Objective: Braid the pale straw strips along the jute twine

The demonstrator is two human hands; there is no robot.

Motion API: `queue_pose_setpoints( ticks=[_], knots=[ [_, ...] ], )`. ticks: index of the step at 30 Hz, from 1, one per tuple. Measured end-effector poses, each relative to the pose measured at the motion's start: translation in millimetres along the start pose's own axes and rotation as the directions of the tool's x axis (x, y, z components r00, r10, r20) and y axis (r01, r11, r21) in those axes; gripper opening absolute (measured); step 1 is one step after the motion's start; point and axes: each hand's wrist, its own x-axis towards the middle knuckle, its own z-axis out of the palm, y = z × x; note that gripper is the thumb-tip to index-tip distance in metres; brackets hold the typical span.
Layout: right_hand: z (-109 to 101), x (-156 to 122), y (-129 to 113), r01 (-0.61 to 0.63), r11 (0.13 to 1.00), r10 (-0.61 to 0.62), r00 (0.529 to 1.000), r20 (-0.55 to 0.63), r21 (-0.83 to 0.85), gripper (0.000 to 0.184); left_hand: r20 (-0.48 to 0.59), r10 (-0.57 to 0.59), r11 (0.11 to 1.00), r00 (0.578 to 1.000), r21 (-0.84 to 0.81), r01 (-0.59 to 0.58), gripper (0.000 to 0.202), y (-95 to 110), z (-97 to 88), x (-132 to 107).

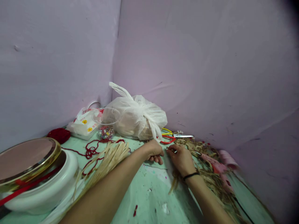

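Note:
My left hand is bent at the wrist above the green tabletop, its fingers curled in. Whatever it grips, if anything, is hidden. A short gap to the right, my right hand has thumb and forefinger pinched together; something small and dark may be between them, too small to name. A black band circles that wrist. Brown fibre strands hang or lie below the right palm. Just beyond both hands rest scissors with red and yellow handles, blades pointing right. Pale raffia strips lie beside my left forearm.
Against the walls sit a tied white plastic bag, a clear cup of beads, a tissue pack and red yarn. A white pot stands left. At right are tangled brown fibre, a pink glue gun and a thread spool.

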Motion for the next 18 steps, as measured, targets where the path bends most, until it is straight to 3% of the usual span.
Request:
queue_pose_setpoints(
  ticks=[3,12,18],
  knots=[
    [4.8,-1.0,-4.3,0.007,1.0,-0.007,1.0,0.005,-0.023,0.02,0.124,-0.047,0.998,0.991,-0.03,0.051,0.017,0.9,1.6,-1.2],
    [-8.1,-10.4,-29.1,0.062,0.931,-0.034,0.996,0.084,-0.361,0.019,0.104,0.017,0.999,0.994,-0.049,-0.012,0.015,-2.0,4.0,2.5],
    [-9.5,-6.1,-35.2,0.094,0.906,-0.036,0.989,0.146,-0.413,0.02,0.087,-0.029,0.999,0.996,-0.01,0.03,0.016,-2.6,4.3,6.6]
  ],
)
